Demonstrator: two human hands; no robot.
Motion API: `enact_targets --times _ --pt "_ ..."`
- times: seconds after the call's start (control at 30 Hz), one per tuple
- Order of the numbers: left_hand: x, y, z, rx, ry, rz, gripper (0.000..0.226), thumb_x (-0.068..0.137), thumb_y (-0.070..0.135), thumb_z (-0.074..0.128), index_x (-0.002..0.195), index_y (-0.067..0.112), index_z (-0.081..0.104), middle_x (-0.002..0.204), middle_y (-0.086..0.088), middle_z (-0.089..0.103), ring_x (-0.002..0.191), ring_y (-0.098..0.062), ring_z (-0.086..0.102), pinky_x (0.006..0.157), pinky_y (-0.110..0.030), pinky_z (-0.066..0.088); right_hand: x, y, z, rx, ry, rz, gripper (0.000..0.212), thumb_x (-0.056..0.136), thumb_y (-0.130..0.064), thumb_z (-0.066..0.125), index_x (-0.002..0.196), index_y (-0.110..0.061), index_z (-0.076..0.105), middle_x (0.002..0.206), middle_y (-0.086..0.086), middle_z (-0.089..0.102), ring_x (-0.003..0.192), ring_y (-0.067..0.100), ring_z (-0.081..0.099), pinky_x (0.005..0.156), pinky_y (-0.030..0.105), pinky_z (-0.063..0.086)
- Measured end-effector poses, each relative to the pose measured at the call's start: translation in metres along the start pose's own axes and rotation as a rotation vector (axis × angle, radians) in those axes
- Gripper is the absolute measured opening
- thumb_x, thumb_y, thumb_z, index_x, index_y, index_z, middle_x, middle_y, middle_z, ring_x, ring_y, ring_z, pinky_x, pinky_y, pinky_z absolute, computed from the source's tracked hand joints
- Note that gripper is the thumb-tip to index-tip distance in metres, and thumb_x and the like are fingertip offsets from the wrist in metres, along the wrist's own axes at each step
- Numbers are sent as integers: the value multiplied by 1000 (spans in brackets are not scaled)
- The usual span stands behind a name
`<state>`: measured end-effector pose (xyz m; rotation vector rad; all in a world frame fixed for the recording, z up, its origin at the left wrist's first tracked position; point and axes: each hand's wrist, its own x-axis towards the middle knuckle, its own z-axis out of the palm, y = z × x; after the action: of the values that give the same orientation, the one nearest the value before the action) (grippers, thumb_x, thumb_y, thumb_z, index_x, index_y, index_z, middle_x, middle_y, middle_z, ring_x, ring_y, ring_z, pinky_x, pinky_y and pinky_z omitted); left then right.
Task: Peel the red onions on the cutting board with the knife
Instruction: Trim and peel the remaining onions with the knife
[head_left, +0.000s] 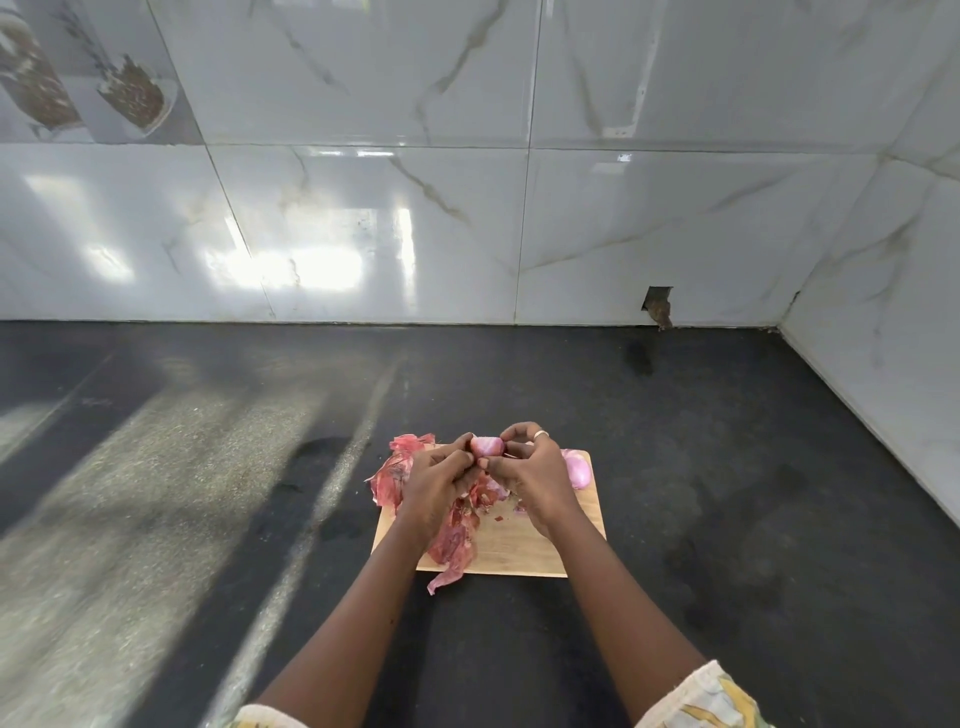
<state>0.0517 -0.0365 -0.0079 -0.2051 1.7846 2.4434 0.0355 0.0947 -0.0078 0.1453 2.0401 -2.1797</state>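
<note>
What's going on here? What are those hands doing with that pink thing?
A person is peeling red onions. The left hand and the right hand both hold one onion just above the cutting board, picking at its skin. A peeled onion sits at the board's far right corner. Torn red skins are heaped on the left side, spilling onto the dark counter. No knife can be made out.
</note>
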Motion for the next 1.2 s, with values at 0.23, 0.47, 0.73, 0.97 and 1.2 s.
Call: enact_targets --times 0.23,0.47,0.73,0.97,1.2 --pt "1 4 2 460 122 137 29 86 10 62 114 7 63 92 -1 71 83 -15 67 80 -33 55 0 2 1 175 -4 45 50 71 6 77 117 -2 58 104 13 69 96 24 69 79 32 57" --pt "-1 7 7 722 138 258 30 90 12 56 119 11 60 82 3 70 51 6 53 49 -7 39 2 2 -2 235 -13 59 46 68 11 75 110 2 61 103 17 69 96 28 68 75 32 56" --pt "-2 5 18 1028 317 435 22 88 22 60 84 6 74 67 -7 71 58 -19 60 55 -23 41 1 4 0 275 44 65 34 70 15 71 98 -2 61 98 19 67 90 30 66 82 40 55" --pt "5 9 15 979 398 357 28 86 33 62 70 11 69 61 0 66 58 -14 60 50 -15 37 -2 0 -4 326 -8 94 32 75 22 61 97 -1 61 88 12 68 79 22 69 71 28 59" --pt "15 14 5 988 427 196 15 82 20 62 81 7 70 73 -2 68 66 -10 54 60 -14 31 -1 -2 -8 500 -94 163 28 88 17 45 105 -2 55 103 15 66 99 30 63 91 44 50"
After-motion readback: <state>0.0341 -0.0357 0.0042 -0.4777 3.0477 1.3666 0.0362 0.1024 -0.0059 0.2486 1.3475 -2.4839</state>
